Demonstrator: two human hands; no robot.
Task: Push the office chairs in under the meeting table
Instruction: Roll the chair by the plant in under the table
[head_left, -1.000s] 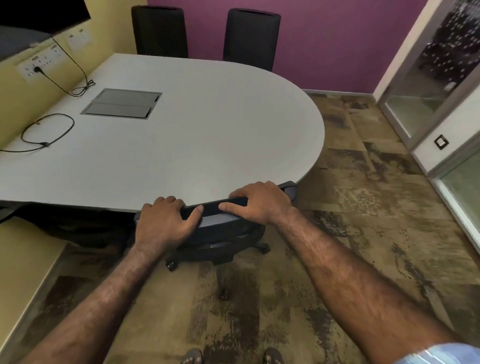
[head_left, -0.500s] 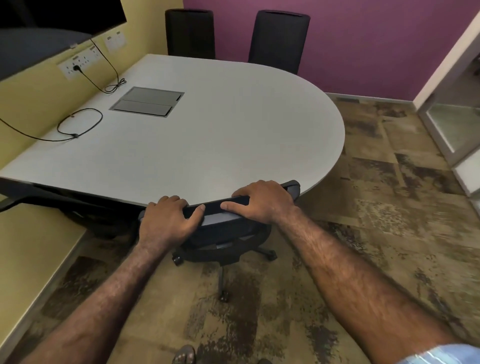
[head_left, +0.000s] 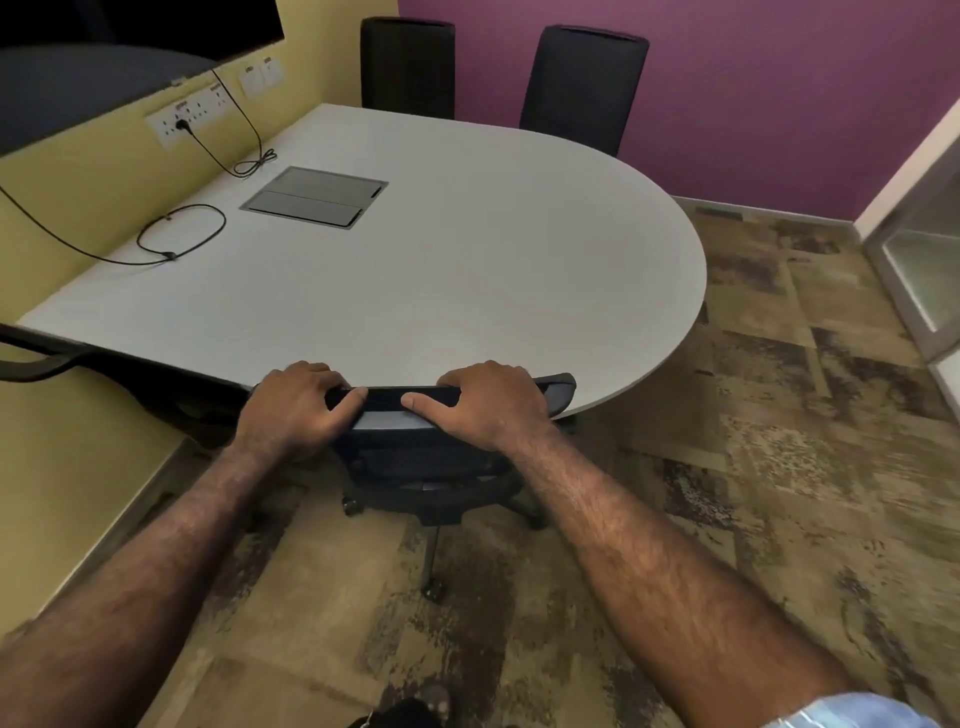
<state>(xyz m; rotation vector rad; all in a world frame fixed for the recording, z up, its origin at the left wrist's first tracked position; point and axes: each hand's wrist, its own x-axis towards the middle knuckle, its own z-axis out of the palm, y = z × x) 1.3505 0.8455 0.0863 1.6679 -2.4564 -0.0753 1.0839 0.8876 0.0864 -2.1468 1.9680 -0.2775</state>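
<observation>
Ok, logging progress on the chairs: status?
Left hand and right hand grip near chair backrest top. Backrest at table edge. Nothing visibly blocking.

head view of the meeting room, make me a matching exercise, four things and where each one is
Things:
1. near office chair
2. two black chairs
3. floor box lid
4. looped cable

Places:
A. set flush into the table top
B. far side of the table, by the purple wall
C. gripped at its backrest top by the left hand and right hand
D. lying on the table near the yellow wall

Pairs: 1-C, 2-B, 3-A, 4-D
</observation>
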